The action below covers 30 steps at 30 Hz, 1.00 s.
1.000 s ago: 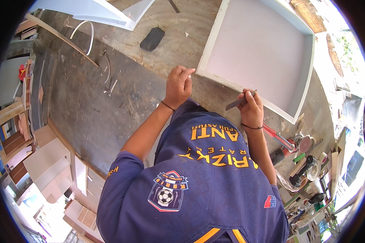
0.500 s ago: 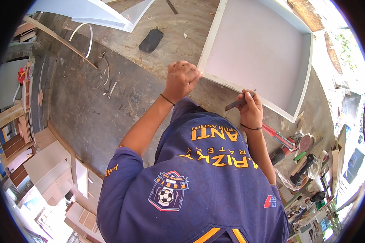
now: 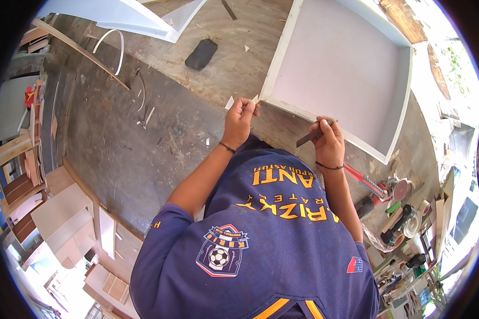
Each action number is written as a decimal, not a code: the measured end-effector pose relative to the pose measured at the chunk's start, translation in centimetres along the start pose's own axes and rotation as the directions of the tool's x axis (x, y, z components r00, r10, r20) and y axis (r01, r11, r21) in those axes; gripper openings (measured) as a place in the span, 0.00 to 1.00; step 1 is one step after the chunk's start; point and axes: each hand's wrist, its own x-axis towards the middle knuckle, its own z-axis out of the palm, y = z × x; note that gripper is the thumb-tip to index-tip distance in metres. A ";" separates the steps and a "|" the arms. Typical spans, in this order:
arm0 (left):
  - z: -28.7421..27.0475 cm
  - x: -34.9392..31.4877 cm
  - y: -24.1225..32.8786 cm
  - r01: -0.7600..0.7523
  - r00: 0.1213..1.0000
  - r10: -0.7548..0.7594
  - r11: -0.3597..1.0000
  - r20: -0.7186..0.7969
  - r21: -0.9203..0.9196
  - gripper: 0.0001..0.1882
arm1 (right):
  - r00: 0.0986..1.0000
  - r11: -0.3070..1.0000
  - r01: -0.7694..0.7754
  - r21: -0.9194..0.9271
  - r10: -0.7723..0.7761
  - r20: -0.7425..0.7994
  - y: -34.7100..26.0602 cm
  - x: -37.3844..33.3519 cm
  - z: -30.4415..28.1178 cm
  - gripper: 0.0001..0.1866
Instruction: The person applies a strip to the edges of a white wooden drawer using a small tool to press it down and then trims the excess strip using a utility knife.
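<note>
A shallow white box-like frame with a pale panel inside (image 3: 338, 69) lies on the worktop, its near corner close to my left hand (image 3: 239, 121). That hand is closed in a pinch, and a small pale scrap (image 3: 256, 99) sticks up at its fingertips. Another pale pointed scrap (image 3: 229, 102) shows on the other side of the fingers; whether the two are one piece I cannot tell. My right hand (image 3: 331, 146) grips a flat dark blade-like strip (image 3: 306, 139) against the near edge of the frame. How its fingers wrap the strip is partly hidden.
A dark flat block (image 3: 201, 53) lies on the worktop left of the frame. Farther left are a white panel piece (image 3: 138, 18), a curved white strip (image 3: 121, 50) and a long wooden batten (image 3: 80, 52). On the right lie a red power tool (image 3: 375, 191) and rolls of tape (image 3: 412, 226).
My left hand has moved off the frame's corner, slightly down and toward me, and pale scraps now show at its fingers. The right hand and its strip have barely moved.
</note>
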 end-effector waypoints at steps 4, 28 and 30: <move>-0.2 -0.4 0.1 0.067 0.998 -0.069 0.986 -0.009 -0.155 0.08 | 1.000 1.000 -0.008 -0.017 0.008 0.010 -0.2 0.3 0.6 0.11; 0.6 1.1 1.5 0.121 0.992 -0.119 0.992 0.048 -0.043 0.16 | 0.984 0.830 0.094 -0.550 0.006 0.176 -2.0 2.4 4.5 0.12; 0.6 1.1 2.1 0.217 0.976 -0.213 0.971 0.045 -0.100 0.15 | 0.979 0.758 0.161 -0.632 -0.042 0.199 -1.9 3.0 4.6 0.12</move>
